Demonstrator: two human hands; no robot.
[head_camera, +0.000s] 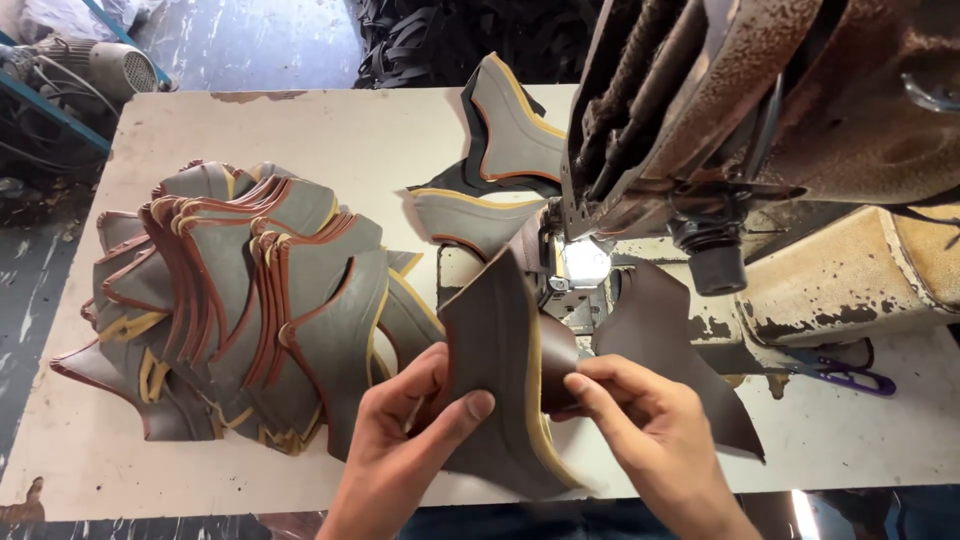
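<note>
Hands meet at the near edge of a pale desk (330, 130), both on one brown leather piece (500, 340) with a yellow-trimmed edge. Left hand (405, 440): thumb lies across the front face of the piece, remaining fingers curl behind it, so the fingers pinch the leather. Right hand (650, 430): thumb and forefinger are pressed together on a fold of the same piece, just beside the left thumb. The piece stands tilted upward, its top reaching the lit needle area of a worn sewing machine (760, 110), which fills the upper right. A second brown flap (660, 340) spreads from under the machine toward the right wrist.

Left of the hands, a stack of cut pieces (240, 300), grey with reddish and yellow edging, lies fanned out on the desk, close to the left hand but apart from it. Two more grey pieces (505, 130) rest behind the held one, next to the machine. Purple-handled scissors (845, 378) lie at the far right, well apart from both hands. A motor (100, 65) sits beyond the desk's upper-left corner.
</note>
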